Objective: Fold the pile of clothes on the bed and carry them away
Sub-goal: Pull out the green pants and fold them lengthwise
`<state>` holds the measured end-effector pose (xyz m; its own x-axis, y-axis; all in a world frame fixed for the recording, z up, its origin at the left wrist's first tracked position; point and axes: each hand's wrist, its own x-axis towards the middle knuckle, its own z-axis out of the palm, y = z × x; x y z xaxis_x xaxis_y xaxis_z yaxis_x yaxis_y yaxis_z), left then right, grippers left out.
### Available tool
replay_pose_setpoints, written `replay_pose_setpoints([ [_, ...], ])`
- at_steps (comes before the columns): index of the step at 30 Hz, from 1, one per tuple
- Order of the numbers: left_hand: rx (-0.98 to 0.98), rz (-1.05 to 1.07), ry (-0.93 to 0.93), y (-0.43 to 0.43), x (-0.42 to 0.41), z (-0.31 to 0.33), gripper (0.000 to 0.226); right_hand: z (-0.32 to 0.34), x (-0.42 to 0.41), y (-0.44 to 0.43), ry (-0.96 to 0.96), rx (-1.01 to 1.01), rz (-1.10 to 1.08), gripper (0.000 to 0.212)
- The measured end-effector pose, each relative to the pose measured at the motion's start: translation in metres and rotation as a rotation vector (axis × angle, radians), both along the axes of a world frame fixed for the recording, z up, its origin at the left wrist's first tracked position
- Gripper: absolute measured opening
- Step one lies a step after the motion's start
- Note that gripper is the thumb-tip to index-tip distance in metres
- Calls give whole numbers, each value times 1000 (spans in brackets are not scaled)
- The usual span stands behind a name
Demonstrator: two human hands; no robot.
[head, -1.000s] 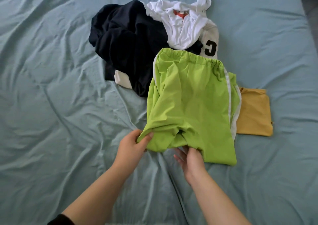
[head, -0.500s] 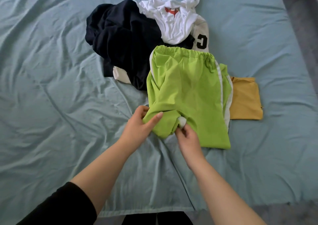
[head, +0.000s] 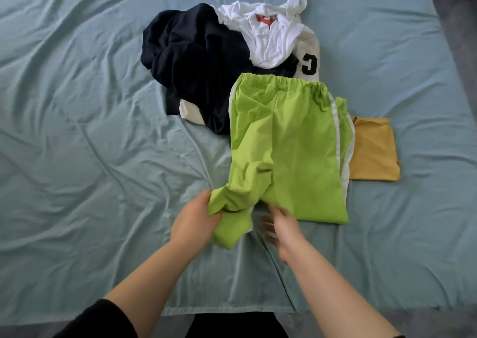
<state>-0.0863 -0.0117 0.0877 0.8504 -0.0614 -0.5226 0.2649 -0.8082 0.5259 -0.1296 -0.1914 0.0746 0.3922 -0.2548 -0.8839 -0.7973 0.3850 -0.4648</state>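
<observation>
Lime-green shorts (head: 289,151) with white side stripes lie on the blue bed sheet (head: 90,157), waistband away from me. My left hand (head: 193,221) grips the bunched near-left leg end of the shorts. My right hand (head: 281,229) hovers with loose, spread fingers just beside the other leg's hem; it is blurred and holds nothing I can see. Behind the shorts sits a pile with a dark navy garment (head: 196,64), a crumpled white shirt (head: 268,38) and a white piece bearing a black letter (head: 309,64).
A folded mustard-yellow garment (head: 374,151) lies flat to the right, partly under the shorts. The bed's near edge (head: 232,312) runs across the bottom, with my dark-clothed legs below it. Grey floor shows at the far right.
My left hand pulled the bunched leg end toward me and lower. My right hand let go of the hem it was pinching and opened beside it.
</observation>
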Motion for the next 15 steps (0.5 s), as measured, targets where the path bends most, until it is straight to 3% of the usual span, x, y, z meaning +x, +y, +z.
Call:
replay_pose_setpoints([
  [2,68,2,-20,6,-20,0,14,-2,-11,8,-10,50,52,41],
  [4,-52,-92,56,6,-41,-3,19,0,-20,26,-16,209,169,48],
  [7,-281,-219,363,3,-65,-8,40,-6,-32,44,8,246,112,23],
  [9,-395,-1,485,7,-64,-10,59,-11,-36,45,78,228,-17,12],
  [11,-361,311,373,15,-55,-22,58,-13,-39,40,103,293,-96,24],
  [13,-294,377,275,19,-44,-30,66,-15,-41,34,97,406,-108,31],
  [15,-400,348,418,12,-39,-34,68,-15,-44,30,97,496,-63,28],
])
